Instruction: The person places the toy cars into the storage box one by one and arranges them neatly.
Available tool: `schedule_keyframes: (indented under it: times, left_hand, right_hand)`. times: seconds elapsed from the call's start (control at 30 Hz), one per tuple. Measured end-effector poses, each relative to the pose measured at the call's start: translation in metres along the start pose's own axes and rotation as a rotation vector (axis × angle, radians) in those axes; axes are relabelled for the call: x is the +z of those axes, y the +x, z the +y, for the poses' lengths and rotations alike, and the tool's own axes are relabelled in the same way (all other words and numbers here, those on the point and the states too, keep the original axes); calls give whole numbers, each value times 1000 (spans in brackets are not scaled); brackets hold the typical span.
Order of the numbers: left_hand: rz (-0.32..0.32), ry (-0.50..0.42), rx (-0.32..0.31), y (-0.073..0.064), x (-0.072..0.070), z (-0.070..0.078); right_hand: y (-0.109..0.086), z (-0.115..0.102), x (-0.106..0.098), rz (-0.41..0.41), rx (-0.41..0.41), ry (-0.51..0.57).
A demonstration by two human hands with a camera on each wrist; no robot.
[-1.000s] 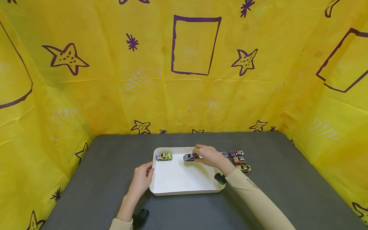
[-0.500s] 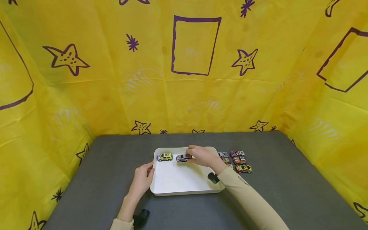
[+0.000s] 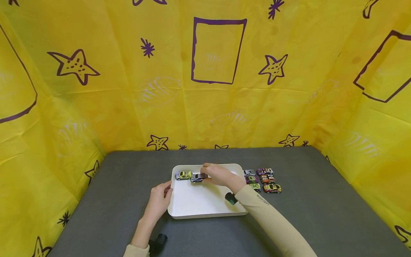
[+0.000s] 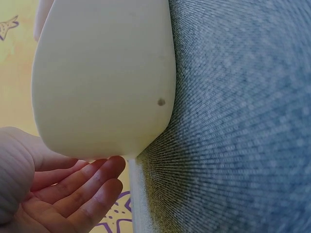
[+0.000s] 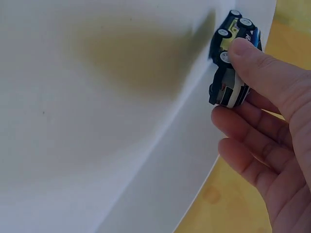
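1. On my feed, the right hand [image 3: 219, 175] pinches a dark, hard-bodied miniature toy car [image 3: 197, 178] inside the white, shallow rectangular tray [image 3: 202, 203], just beside a yellow toy car [image 3: 184, 175].
2. I'd expect it light, stiff and slick; I'd grip across its sides.
3. The left hand [image 3: 159, 196] touches the tray's left wall; whether it pinches, I can't tell.
4. Beige sleeve [image 3: 273, 210] lettering: too small to read.

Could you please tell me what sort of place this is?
Probably a staged tabletop booth: patterned yellow cloth hangs around a dark grey table holding a white tray and small toy cars.
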State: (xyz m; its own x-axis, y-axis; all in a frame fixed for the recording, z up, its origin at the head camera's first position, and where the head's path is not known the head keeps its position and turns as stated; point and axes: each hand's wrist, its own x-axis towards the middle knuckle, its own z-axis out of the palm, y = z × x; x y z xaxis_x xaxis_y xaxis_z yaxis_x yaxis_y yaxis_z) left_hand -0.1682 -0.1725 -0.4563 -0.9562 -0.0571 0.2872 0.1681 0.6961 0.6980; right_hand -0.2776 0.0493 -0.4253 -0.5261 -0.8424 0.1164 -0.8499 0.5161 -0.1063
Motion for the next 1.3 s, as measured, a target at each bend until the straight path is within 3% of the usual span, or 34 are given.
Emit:
schedule_keyframes:
  times: [0.33,0.9,1.3]
  left_hand:
    - [14,14,42,0,-1,-1]
    - [4,6,36,0,-2,0]
    - [-3,-1,7,2,0,-1]
  right_hand:
    - [13,-8,6,-36,-3,6]
    - [32,-19,15,-46,-13,6]
    - [37,-22,20,-5,-42,3]
